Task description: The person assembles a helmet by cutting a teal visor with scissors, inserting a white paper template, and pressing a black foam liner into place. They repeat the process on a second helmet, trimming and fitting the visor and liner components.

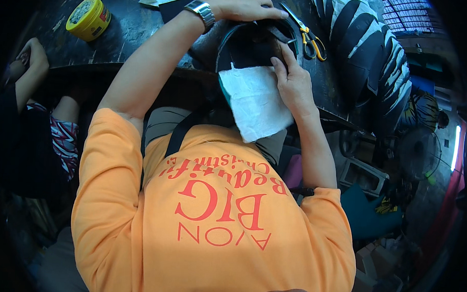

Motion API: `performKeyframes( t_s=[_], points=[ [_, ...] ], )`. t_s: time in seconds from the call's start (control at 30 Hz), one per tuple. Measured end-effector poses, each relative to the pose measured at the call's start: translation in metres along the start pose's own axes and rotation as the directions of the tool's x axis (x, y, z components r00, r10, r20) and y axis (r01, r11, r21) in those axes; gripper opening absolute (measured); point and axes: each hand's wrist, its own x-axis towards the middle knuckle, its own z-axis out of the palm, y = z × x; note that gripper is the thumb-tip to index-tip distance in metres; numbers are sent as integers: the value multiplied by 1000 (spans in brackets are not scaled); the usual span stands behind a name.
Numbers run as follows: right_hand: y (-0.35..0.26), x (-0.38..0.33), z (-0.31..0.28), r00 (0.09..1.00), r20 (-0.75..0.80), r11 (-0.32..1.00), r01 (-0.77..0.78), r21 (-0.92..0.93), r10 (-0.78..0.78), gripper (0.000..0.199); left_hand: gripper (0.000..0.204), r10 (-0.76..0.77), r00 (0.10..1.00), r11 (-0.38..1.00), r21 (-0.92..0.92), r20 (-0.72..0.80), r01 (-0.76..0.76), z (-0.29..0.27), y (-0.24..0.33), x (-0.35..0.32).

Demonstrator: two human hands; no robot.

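Observation:
A black curved piece point(247, 46) with a rounded far rim is held over the near edge of the dark table. White fabric-like lining point(260, 103) hangs from it toward me, and a green edge shows along its side. My right hand point(293, 83) pinches its right side, thumb on top. Across its far rim reaches my left hand point(243, 8), a metal watch on the wrist. Those fingers lie close together against the rim; the fingertips' underside is hidden. A dark narrow strip point(281, 34) shows between the hands. Scissors point(306, 38) with yellow-black handles lie just right of the piece.
A yellow tub point(89, 18) stands on the table point(129, 31) at the left. A row of stacked black-and-white pieces point(367, 58) fills the right side. Another person's arm point(33, 69) is at the far left. A fan point(418, 152) stands at the right.

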Motion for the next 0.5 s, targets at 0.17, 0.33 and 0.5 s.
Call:
performKeyframes(
  t_s=[0.17,0.33,0.5],
  points=[
    [2,-2,-13,995,41,994,86,66,-89,41,71,-52,999,994,95,6,51,0,8,6],
    [-6,-30,-12,989,100,994,-109,16,107,37,72,-21,1000,991,132,-12,23,5,11,0],
    [3,-55,-39,996,42,956,-85,281,76,36,72,-59,998,983,174,-38,65,14,20,2]
  ],
)
